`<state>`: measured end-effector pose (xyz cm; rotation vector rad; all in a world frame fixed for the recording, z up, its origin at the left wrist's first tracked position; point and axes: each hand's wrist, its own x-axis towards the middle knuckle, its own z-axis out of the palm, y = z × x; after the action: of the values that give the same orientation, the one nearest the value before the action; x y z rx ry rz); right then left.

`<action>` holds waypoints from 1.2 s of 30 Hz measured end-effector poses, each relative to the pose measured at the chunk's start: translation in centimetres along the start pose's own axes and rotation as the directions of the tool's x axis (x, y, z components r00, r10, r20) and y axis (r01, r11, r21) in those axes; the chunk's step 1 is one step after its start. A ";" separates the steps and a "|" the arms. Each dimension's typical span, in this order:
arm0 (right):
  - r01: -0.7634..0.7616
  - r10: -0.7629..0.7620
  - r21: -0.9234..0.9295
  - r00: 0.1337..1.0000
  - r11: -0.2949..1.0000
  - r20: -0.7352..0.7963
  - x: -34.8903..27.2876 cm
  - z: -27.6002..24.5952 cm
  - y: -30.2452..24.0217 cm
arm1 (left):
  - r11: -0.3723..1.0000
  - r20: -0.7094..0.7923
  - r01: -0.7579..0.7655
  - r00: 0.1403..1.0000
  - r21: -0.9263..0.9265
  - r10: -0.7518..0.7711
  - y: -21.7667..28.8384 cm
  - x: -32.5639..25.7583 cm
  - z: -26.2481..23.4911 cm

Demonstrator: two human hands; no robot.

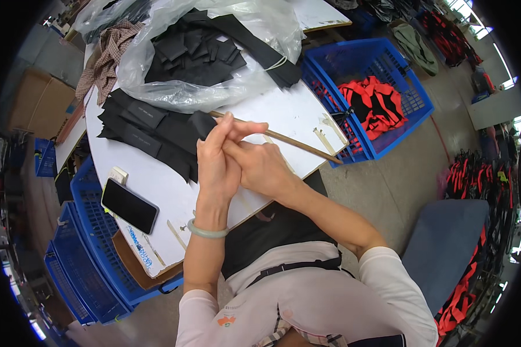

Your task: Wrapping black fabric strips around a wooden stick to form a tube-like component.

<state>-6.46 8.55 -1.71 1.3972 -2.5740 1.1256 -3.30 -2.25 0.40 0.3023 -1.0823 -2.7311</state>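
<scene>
The left hand (219,165) grips a small black fabric piece (201,124) over the surface (286,110), near the left end of a wooden stick (307,148); the curled right hand's (266,171) grip is hidden. Working the piece two-handed seems in hand, calling next for a steady hold.

Phone (130,205) before fabric strips (145,130) on table (301,115); basket (412,95) at right

Garment or textile workshop, by the look of it. White worktable (298,110) with stacked black fabric pieces (147,130); blue crate (353,58) far right holding red-and-black fabric (376,107); more red-and-black bundles (474,179) at right; blue crates (87,260) stacked near left; bare grey floor (359,188).
</scene>
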 end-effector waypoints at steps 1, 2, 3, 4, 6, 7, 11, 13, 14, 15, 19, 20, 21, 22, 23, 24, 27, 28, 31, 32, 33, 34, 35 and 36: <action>0.007 -0.005 0.060 0.999 0.998 -0.035 0.1 -0.5 0.2 | 0.997 0.050 0.026 0.999 -0.079 -0.022 1.0 -0.3 0.8; 0.009 -0.007 0.060 0.999 0.998 -0.034 0.0 -1.2 0.4 | 0.986 0.102 0.057 0.994 -0.157 -0.041 1.5 -0.4 1.2; 0.003 -0.005 0.082 1.000 0.997 0.020 0.0 -2.4 0.0 | 0.967 0.213 0.077 0.977 -0.244 -0.025 2.4 -0.3 0.2; -0.004 -0.005 0.109 0.997 0.994 0.079 -0.1 -3.3 -0.6 | 0.949 0.116 0.023 0.993 -0.316 0.014 3.2 -0.3 0.0; -0.058 0.053 0.015 0.975 0.998 0.218 -0.2 -3.8 -0.8 | 0.915 0.188 0.078 0.982 -0.397 -0.003 3.4 1.2 -1.7; -0.053 0.053 -0.001 0.981 0.999 0.188 -0.5 -3.5 -0.6 | 0.913 0.191 0.082 0.982 -0.400 -0.004 3.0 1.3 -1.8; -0.010 0.008 0.019 0.995 1.000 0.103 -0.7 -3.8 -0.8 | 0.920 0.016 0.091 0.996 -0.382 -0.091 2.3 1.1 -1.0; -0.005 0.005 0.004 0.995 1.000 0.098 -0.9 -3.5 -0.5 | 0.929 -0.094 0.094 0.986 -0.358 -0.137 2.2 0.6 -0.1; 0.004 -0.003 -0.011 0.996 1.000 0.092 -1.1 -3.3 -0.4 | 0.935 -0.138 0.092 0.980 -0.343 -0.147 2.2 0.4 0.4; 0.005 -0.004 -0.011 0.996 1.000 0.093 -1.2 -3.0 -0.3 | 0.941 -0.181 0.085 0.972 -0.327 -0.151 2.2 0.3 0.7; 0.002 -0.002 0.006 1.000 1.000 0.017 -1.7 -0.5 -0.6 | 0.975 0.012 0.015 1.000 -0.222 -0.013 0.4 0.3 -0.3; -0.019 0.019 -0.018 1.000 1.000 0.006 -1.7 0.2 -0.8 | 0.982 -0.034 0.028 0.999 -0.187 -0.035 -0.4 -0.2 -0.4; -0.065 0.065 0.038 0.998 0.997 -0.006 -1.2 -0.1 -1.6 | 0.989 -0.036 0.013 0.999 -0.144 -0.018 -0.5 -0.5 -0.3; -0.068 0.069 0.036 0.998 0.997 -0.007 -1.1 0.5 -1.6 | 0.995 -0.037 -0.003 0.999 -0.101 -0.001 -0.5 -0.6 -0.2; -0.041 0.044 0.071 0.998 0.997 -0.039 -1.0 1.3 -1.3 | 0.995 -0.034 0.002 0.999 -0.103 -0.005 -0.3 -0.5 -0.3; -0.010 0.017 0.107 0.997 0.994 -0.069 -0.9 1.5 -1.2 | 0.995 0.017 0.049 0.999 -0.087 -0.048 0.2 -0.4 -0.6; 0.027 -0.027 -0.004 0.999 1.000 0.027 -1.2 -0.4 0.3 | 0.989 -0.050 0.110 0.992 -0.102 -0.115 0.0 -0.1 -0.8; 0.032 -0.031 0.030 0.999 0.999 -0.045 -1.3 -1.2 -0.3 | 0.987 -0.178 0.091 0.977 -0.131 -0.114 1.0 -0.5 -1.6; -0.106 0.028 -0.250 0.955 0.962 -0.297 -3.8 -4.9 2.9 | 0.920 -0.201 -0.006 0.976 -0.392 -0.080 3.9 -0.3 -5.3; -0.187 0.074 -0.420 0.960 0.888 -0.270 -5.0 -5.9 4.2 | 0.900 -0.164 -0.003 0.983 -0.435 -0.077 4.2 -0.2 -5.5; -0.199 0.097 -0.475 0.968 0.857 -0.230 -6.3 -6.5 5.3 | 0.897 -0.172 -0.016 0.983 -0.441 -0.067 4.2 -0.3 -5.2; -0.190 0.089 -0.484 0.971 0.854 -0.223 -7.4 -6.6 6.1 | 0.859 -0.147 0.031 0.981 -0.511 -0.123 3.9 -0.2 -4.7; -0.182 0.089 -0.479 0.973 0.858 -0.211 -8.3 -6.5 6.8 | 0.814 -0.119 0.075 0.978 -0.576 -0.174 3.6 -0.1 -4.2; -0.174 0.087 -0.470 0.976 0.865 -0.201 -9.1 -6.6 7.2 | 0.812 -0.121 0.064 0.979 -0.580 -0.164 3.4 0.0 -3.9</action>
<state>-8.36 21.58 -4.01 0.9736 -2.5966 0.5089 -1.91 -7.22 -0.04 0.4935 -0.1638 -2.9059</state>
